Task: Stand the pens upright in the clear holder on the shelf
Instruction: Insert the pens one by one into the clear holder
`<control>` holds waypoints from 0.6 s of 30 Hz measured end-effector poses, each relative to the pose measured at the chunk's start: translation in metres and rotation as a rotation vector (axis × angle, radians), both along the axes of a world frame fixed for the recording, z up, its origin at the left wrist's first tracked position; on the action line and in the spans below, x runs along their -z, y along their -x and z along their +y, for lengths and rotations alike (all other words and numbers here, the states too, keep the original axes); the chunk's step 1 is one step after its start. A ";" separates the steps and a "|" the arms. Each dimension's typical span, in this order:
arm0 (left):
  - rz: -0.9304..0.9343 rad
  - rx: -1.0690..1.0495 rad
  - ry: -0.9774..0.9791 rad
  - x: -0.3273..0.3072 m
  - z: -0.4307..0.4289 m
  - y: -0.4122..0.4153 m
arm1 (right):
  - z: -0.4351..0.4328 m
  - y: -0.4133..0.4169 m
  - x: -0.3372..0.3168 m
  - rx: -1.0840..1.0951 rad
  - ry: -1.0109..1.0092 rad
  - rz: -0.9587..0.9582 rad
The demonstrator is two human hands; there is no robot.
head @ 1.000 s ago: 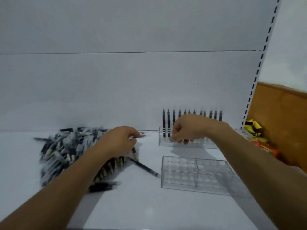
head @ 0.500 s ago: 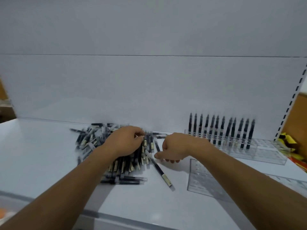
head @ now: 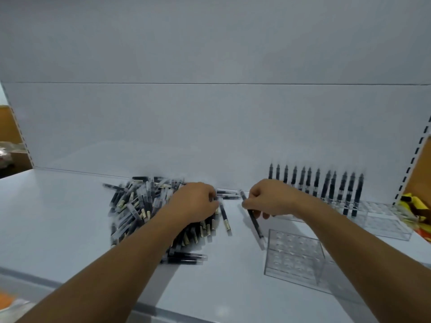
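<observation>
Black upright pens in just one row of the clear holder, back right; far from done, judging by the heap mid-shelf. Pinches a loose pen in right hand. Curls left hand over heap; cannot tell whether gripping.

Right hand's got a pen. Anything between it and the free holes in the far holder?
Nothing visible does. The pen in the right hand is just left of the far holder; standing pens fill its back row, front holes look free. The empty near holder lies closer to the camera, off that path.
</observation>
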State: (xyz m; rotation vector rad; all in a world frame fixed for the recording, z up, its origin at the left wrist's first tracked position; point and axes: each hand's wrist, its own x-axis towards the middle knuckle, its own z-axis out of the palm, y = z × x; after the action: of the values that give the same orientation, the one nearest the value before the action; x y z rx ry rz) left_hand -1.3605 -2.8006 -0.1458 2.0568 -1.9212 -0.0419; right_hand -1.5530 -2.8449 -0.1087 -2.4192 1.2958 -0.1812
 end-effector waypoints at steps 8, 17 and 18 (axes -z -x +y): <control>-0.120 -0.110 -0.156 -0.001 -0.039 0.026 | -0.002 0.053 -0.004 0.163 0.098 -0.414; -0.181 -0.159 -0.338 -0.007 -0.056 0.056 | -0.005 0.071 0.012 0.195 0.106 -0.523; -0.164 -0.163 -0.332 -0.007 -0.058 0.057 | -0.006 0.069 0.012 0.188 0.105 -0.536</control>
State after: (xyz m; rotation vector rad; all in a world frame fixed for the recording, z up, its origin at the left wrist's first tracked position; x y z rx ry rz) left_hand -1.4171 -2.8583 -0.1391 2.4992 -1.9388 -0.1690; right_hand -1.6219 -2.8507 -0.1203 -2.1073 1.2705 -0.8993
